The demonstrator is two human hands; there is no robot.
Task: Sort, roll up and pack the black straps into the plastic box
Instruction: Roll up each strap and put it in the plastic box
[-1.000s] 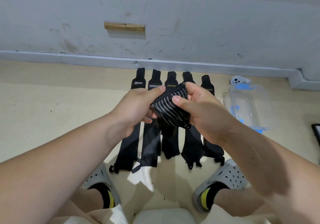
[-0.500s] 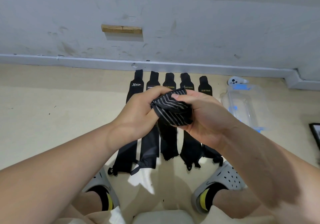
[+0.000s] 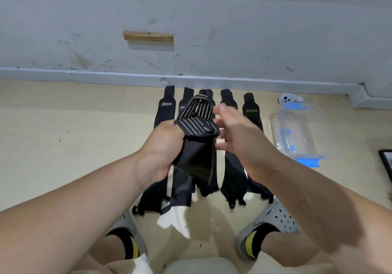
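Nearby, held strap (image 3: pixel 197 125) hiding floor straps (image 3: pixel 233 177), plastic box (image 3: pixel 297 133) right, controller (image 3: pixel 286 99) beyond

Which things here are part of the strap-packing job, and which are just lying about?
Job: striped strap in the left hand, row of black straps, plastic box.
Lying about: white controller, wooden block, dark frame.

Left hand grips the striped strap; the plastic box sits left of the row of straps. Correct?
No. In the head view the plastic box sits right of the row of straps; the left hand does grip the striped strap.
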